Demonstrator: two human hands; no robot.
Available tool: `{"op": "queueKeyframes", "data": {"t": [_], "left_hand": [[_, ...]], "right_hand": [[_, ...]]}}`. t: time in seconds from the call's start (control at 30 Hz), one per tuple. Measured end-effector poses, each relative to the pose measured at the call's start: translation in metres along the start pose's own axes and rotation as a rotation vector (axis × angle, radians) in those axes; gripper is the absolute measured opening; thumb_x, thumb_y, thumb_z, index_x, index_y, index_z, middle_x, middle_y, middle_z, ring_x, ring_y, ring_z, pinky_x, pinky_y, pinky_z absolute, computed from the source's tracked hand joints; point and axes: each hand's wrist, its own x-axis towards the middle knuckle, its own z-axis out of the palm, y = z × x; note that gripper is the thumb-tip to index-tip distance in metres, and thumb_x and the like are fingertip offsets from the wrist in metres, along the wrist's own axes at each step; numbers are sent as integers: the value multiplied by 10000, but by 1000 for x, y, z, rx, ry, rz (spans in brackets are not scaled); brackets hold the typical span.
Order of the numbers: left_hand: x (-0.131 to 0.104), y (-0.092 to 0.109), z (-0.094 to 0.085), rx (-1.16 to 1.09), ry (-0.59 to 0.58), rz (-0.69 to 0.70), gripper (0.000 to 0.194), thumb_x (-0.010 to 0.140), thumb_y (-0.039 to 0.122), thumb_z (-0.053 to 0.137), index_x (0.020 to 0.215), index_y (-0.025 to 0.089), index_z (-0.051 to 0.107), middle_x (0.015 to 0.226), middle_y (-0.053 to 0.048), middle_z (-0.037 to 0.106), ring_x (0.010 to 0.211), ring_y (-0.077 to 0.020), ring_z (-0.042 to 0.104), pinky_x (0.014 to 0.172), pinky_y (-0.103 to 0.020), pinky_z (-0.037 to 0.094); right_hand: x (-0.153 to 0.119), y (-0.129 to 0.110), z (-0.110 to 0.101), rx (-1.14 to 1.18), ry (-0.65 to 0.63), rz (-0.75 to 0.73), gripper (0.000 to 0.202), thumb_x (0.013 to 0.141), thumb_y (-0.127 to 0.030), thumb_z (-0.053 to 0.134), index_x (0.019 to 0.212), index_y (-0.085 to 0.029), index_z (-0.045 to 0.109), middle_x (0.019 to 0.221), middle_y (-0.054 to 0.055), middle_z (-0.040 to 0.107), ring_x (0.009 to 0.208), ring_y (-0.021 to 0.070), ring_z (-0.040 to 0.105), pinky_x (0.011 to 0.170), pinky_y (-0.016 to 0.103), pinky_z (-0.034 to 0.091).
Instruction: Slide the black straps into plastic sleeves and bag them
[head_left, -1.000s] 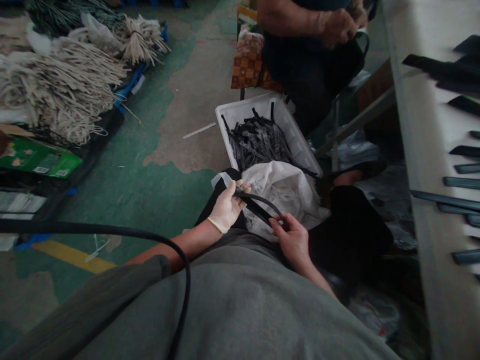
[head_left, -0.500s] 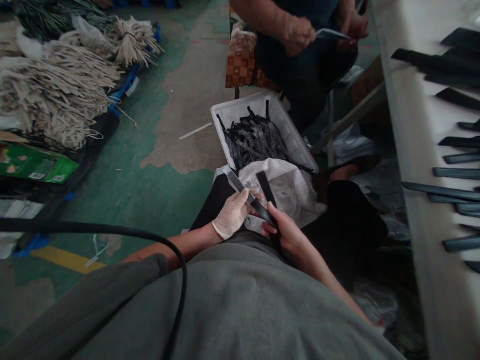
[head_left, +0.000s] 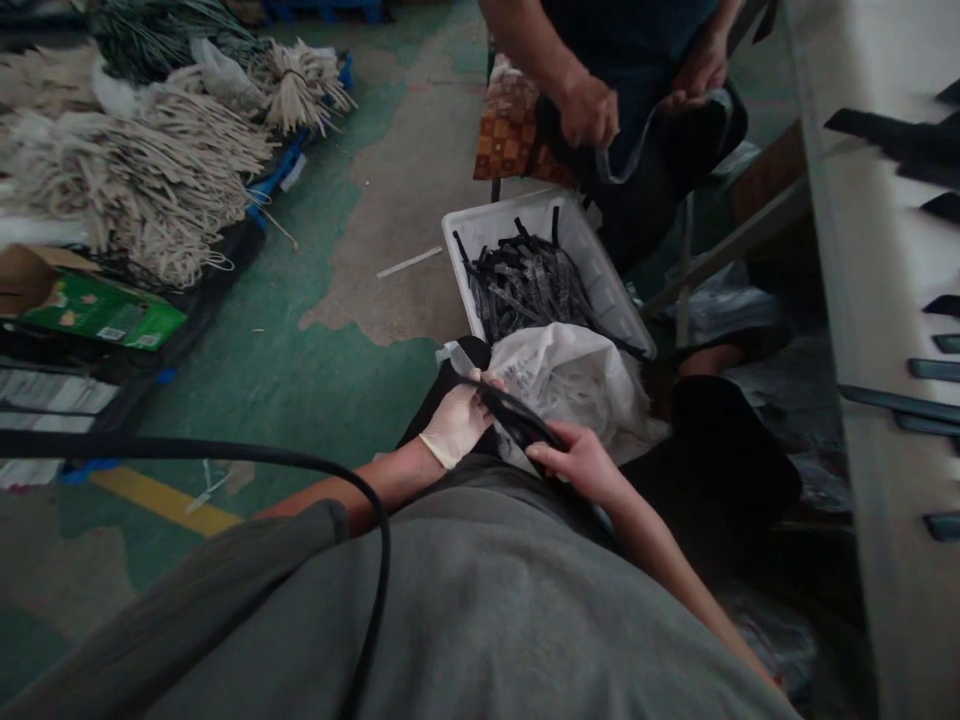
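Note:
My left hand [head_left: 457,415], in a pale thin glove, is closed around the far end of a black strap [head_left: 517,405] over my lap. A strip of clear plastic film [head_left: 454,357] sticks out past its fingers. My right hand [head_left: 581,460], without a glove, grips the strap's nearer part, thumb on top. The strap looks looped or doubled between both hands, but blur and fingers hide how. Just beyond the hands, a white plastic bag [head_left: 577,375] of pale crumpled material rests against a white bin [head_left: 607,265] holding many black straps [head_left: 529,280], some with clear film.
A white table [head_left: 847,330] with black straps stands on my right. Across from me, a seated person's hands [head_left: 592,110] hold a clear strip. Bundles of cream cords [head_left: 142,170] and a green box [head_left: 105,310] lie left. A black cable [head_left: 300,463] crosses in front of me.
The strap between my hands has turned and now looks bent over, with its free end no longer pointing up. The other person's strip now hangs in a curve. The view has shifted slightly.

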Motion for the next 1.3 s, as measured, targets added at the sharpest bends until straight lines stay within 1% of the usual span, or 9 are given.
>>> {"op": "queueKeyframes", "data": {"t": [0.1, 0.23, 0.33, 0.47, 0.6, 0.77, 0.93, 1.1, 1.3], "left_hand": [[-3, -1, -2, -23, -30, -1, 181, 878, 316, 649, 822, 144, 658, 777, -30, 674, 707, -125, 649, 741, -252, 521], [-5, -5, -5, 23, 17, -46, 183, 871, 324, 658, 831, 146, 659, 822, -50, 692, 764, -140, 661, 791, -266, 507], [-5, -8, -5, 4, -10, -61, 168, 900, 295, 615, 843, 145, 665, 872, -62, 703, 820, -151, 666, 831, -281, 503], [-7, -4, -3, -39, -41, -34, 187, 945, 255, 524, 921, 147, 674, 886, -63, 711, 847, -151, 674, 864, -283, 504], [-10, 4, -14, -121, -99, -163, 253, 954, 310, 489, 981, 133, 669, 950, -98, 720, 920, -187, 686, 920, -331, 492], [-10, -6, -29, -103, -191, -222, 270, 947, 266, 463, 1028, 113, 670, 1019, -133, 718, 989, -202, 675, 919, -320, 480], [-7, -19, -21, 14, -233, -193, 245, 928, 269, 510, 1030, 126, 681, 1055, -134, 711, 1025, -226, 660, 935, -337, 481], [-3, -6, -23, 0, -143, -46, 233, 932, 226, 498, 964, 109, 697, 1032, -126, 721, 1021, -200, 663, 964, -311, 468], [-5, -9, -15, 6, -169, -77, 210, 898, 219, 540, 983, 125, 707, 1065, -117, 719, 1098, -232, 640, 1002, -337, 452]], "right_hand": [[-12, -7, 10, -160, -22, 15, 295, 790, -454, 611, 774, -167, 679, 615, 1, 639, 521, 130, 513, 507, 252, 404], [-15, -15, 16, -425, 164, -41, 334, 830, -474, 522, 679, -191, 615, 558, 17, 608, 548, 167, 548, 552, 276, 388], [-3, -25, 21, -581, 227, -72, 299, 804, -450, 531, 637, -206, 576, 553, 26, 608, 562, 182, 560, 564, 281, 370], [11, -34, 26, -376, 111, -132, 313, 806, -468, 531, 639, -205, 557, 523, 9, 573, 526, 153, 509, 541, 263, 361], [5, -25, 22, -106, 61, -89, 334, 817, -506, 534, 715, -191, 576, 494, -23, 516, 468, 123, 433, 490, 250, 343], [-1, -16, 24, -260, 109, -75, 322, 820, -464, 544, 673, -182, 591, 510, -6, 549, 501, 139, 486, 520, 261, 373], [23, -23, 32, -301, 154, -113, 332, 824, -459, 521, 812, -163, 671, 547, 3, 595, 524, 154, 534, 540, 264, 404], [18, -26, 17, -316, -81, 10, 376, 832, -508, 536, 786, -166, 684, 642, 25, 670, 499, 136, 520, 472, 245, 375], [18, -39, 24, -469, 1, -100, 307, 822, -417, 537, 672, -181, 663, 596, 24, 658, 565, 158, 570, 556, 257, 401]]}}
